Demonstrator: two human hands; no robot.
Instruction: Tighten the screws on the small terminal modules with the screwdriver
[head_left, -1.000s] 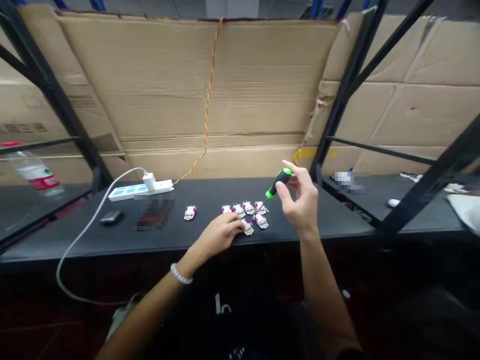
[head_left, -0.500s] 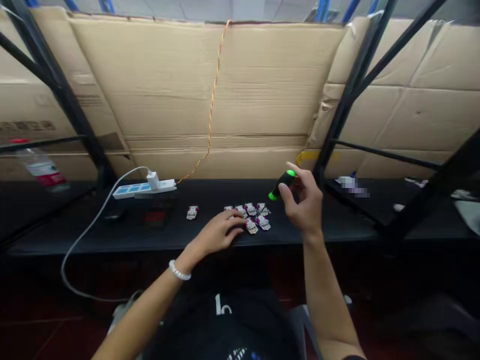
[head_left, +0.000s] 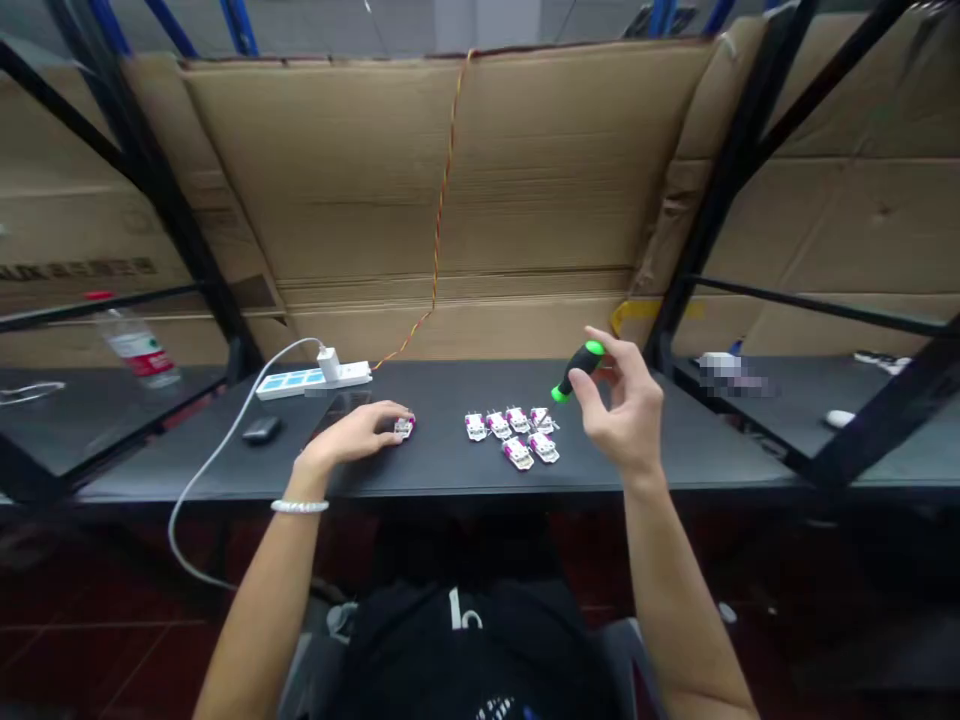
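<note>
The left hand [head_left: 358, 435] touches the lone white-and-purple part [head_left: 404, 428] on the table [head_left: 435, 475], grip unclear, while the right hand [head_left: 624, 415] pinches a screwdriver [head_left: 579, 368]; the probably light, stiff part suits holding by its sides.

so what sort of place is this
Likely a workshop bench: the right hand holds a screwdriver near small white and purple parts, a power strip lies on the dark table, and cardboard sheets stand behind it.

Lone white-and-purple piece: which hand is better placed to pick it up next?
Left, I'd say: the left hand is down at that piece, while the right hand holds the screwdriver over near the other pieces.
</note>
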